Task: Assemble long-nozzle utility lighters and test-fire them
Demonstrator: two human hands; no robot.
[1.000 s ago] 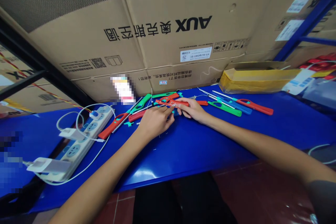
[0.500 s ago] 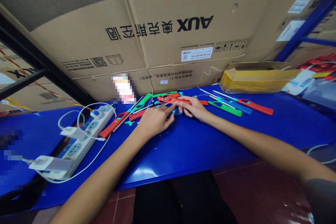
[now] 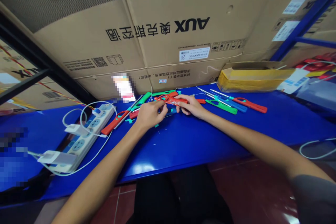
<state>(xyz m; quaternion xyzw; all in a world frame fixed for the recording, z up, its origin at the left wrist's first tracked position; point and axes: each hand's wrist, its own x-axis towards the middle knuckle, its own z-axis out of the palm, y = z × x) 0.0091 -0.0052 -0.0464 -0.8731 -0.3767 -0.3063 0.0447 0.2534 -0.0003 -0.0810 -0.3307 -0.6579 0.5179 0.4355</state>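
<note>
My right hand (image 3: 192, 107) grips a red lighter handle (image 3: 181, 101), thumb on top and fingers curled beneath. Some small pale parts show on the handle's upper face. Just left of it, my left hand (image 3: 151, 114) is closed, thumb and fingertips drawn together by the handle's end; whatever they pinch is too small to make out. Beneath both hands lies a blue handle (image 3: 172, 111), partly covered. Around the left hand are a red lighter (image 3: 115, 122) with a metal tube, a green handle (image 3: 143, 102) and a small teal piece (image 3: 129, 121).
Finished-looking long lighters in green (image 3: 223, 106), blue (image 3: 240, 105) and red (image 3: 250, 105) lie to the right. A white power strip (image 3: 90, 140) with chargers and cables sits left. Behind stand a large cardboard box (image 3: 157, 3), a lit phone (image 3: 124, 87) and a yellow-taped box (image 3: 249, 80).
My left fingers have gone from reaching over the red handle to a closed pinch at its end. The blue handle beneath shows more. The view has shifted slightly.
</note>
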